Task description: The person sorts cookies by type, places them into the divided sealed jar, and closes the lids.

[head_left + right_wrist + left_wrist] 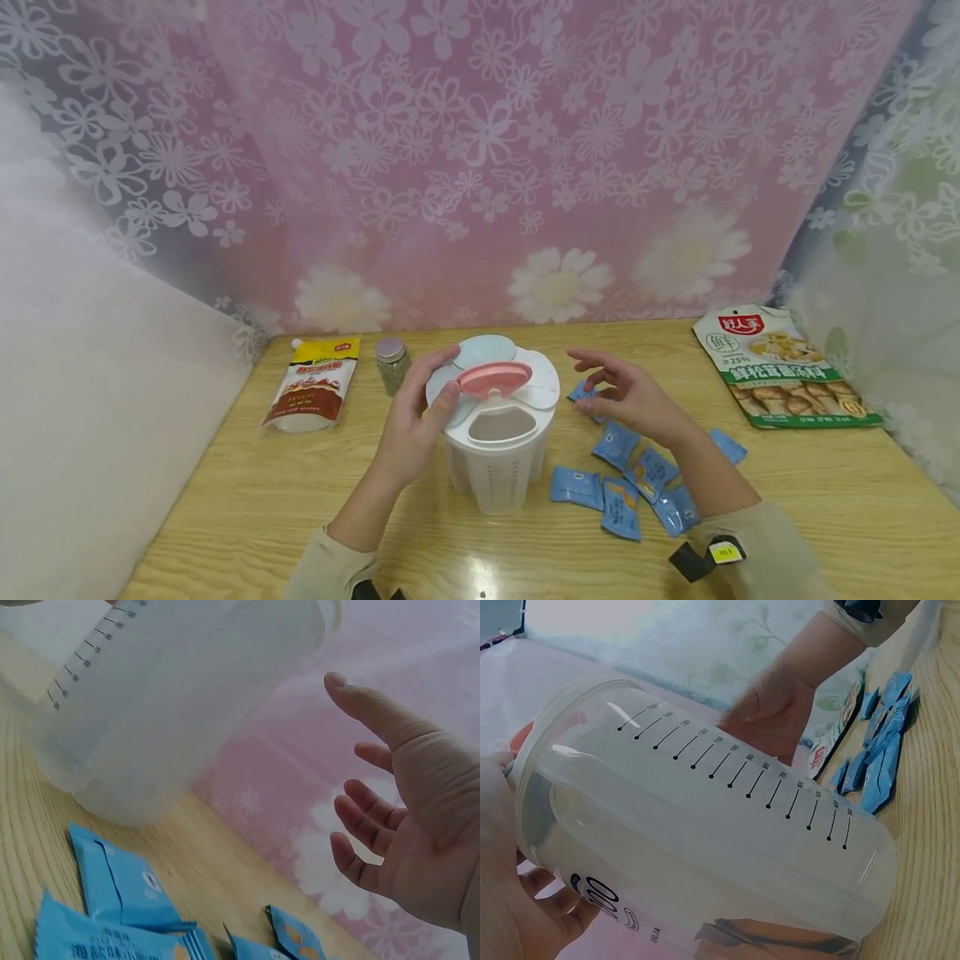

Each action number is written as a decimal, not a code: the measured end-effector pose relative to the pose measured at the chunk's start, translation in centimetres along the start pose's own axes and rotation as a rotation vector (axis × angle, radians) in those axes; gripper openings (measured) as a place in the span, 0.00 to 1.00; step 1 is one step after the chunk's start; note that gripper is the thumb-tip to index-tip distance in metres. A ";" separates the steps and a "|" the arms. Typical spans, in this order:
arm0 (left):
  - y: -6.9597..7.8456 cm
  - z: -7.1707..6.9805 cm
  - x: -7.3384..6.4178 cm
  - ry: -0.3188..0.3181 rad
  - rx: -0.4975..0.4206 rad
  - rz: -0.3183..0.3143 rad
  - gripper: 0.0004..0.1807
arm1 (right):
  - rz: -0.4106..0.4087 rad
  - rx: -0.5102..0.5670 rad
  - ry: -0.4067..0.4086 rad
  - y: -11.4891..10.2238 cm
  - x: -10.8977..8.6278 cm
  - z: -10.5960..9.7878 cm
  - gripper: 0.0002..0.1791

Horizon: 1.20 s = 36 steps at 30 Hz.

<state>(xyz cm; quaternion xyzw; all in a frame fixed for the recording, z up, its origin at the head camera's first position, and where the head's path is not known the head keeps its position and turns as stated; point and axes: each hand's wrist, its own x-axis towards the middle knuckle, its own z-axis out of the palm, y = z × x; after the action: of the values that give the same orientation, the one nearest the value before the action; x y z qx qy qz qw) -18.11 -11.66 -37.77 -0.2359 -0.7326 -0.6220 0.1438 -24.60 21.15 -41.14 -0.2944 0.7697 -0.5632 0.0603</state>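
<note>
A translucent white storage canister (497,467) with measuring marks stands upright on the table. Its round white lid (542,379) has a pink flap (495,380) raised beside an uncovered opening. My left hand (422,417) grips the lid's left rim, thumb on top and fingers around the side. Inside the canister, brown packaging (772,939) shows through the wall in the left wrist view. To the right, my right hand (637,404) hovers apart from the canister, fingers loosely bent and holding nothing. Under its fingers lies a small blue packet (582,390).
Several blue snack packets (619,507) lie right of the canister. A white and green pouch (787,367) rests at the back right. At the back left are a yellow and brown pouch (313,385) and a small jar (392,367). Floral curtain (480,167) hangs behind.
</note>
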 end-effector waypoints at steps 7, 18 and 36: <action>-0.2 0.0 0.2 -0.008 -0.008 0.000 0.23 | 0.111 -0.108 0.037 2.1 -0.3 -1.0 0.35; 0.2 -0.2 0.4 -0.012 -0.006 -0.002 0.23 | 0.258 -0.366 0.114 4.7 -0.6 -2.1 0.36; -0.2 -0.1 0.1 -0.008 -0.015 0.010 0.23 | 0.337 -0.586 0.165 6.6 -1.2 -1.8 0.28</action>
<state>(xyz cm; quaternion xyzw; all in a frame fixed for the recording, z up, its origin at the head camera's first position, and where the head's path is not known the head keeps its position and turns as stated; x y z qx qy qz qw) -18.29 -11.77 -37.82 -0.2433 -0.7273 -0.6258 0.1420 -26.89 24.58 -46.73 -0.1216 0.9387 -0.3225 0.0031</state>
